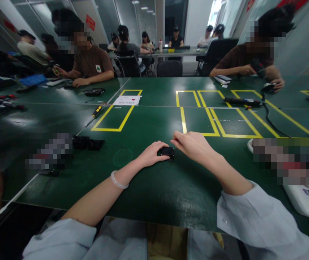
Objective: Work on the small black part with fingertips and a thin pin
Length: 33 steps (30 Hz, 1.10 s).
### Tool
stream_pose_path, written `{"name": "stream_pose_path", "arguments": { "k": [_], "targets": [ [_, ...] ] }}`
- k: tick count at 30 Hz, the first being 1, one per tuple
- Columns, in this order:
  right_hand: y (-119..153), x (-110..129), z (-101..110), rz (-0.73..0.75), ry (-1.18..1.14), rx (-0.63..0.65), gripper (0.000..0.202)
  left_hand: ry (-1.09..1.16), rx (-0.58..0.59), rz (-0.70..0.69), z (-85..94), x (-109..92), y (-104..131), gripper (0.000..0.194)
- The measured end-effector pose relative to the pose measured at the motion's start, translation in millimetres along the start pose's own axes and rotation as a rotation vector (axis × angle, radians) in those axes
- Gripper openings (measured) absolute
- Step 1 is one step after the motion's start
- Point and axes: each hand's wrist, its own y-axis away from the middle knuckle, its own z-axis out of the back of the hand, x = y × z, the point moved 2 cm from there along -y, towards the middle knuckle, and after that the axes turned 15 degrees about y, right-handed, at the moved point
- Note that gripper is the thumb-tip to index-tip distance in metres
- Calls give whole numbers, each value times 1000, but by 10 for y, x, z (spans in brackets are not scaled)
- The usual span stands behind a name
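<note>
A small black box-like part [167, 153] rests on the green table near its front. My left hand [152, 154] grips it from the left, with fingers on the far side and the thumb on the near side. Just right of the part, my right hand [194, 146] hovers with thumb and fingers pinched together. Something thin may stick out of that pinch toward the part, but it is too small to make out.
Black blocks [88, 142] and a blurred-out object [53, 151] lie to the left. A yellow-black screwdriver [97, 111] and a paper sheet [127, 100] lie farther back. On the right are a white device [306, 198] and a black tool [242, 102]. Co-workers sit opposite.
</note>
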Motion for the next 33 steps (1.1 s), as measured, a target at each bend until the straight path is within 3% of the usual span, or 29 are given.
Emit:
{"name": "stream_pose_path", "arguments": {
  "k": [9,16,33],
  "targets": [
    [35,22,-21,45,-124,-57,18,-7,1,-10,13,-44,-4,38],
    [17,10,-21,41,-62,-3,21,-4,-4,-11,1,-29,-6,36],
    [28,30,23,67,-91,-20,21,2,0,7,15,-29,-4,37]
  ]
}}
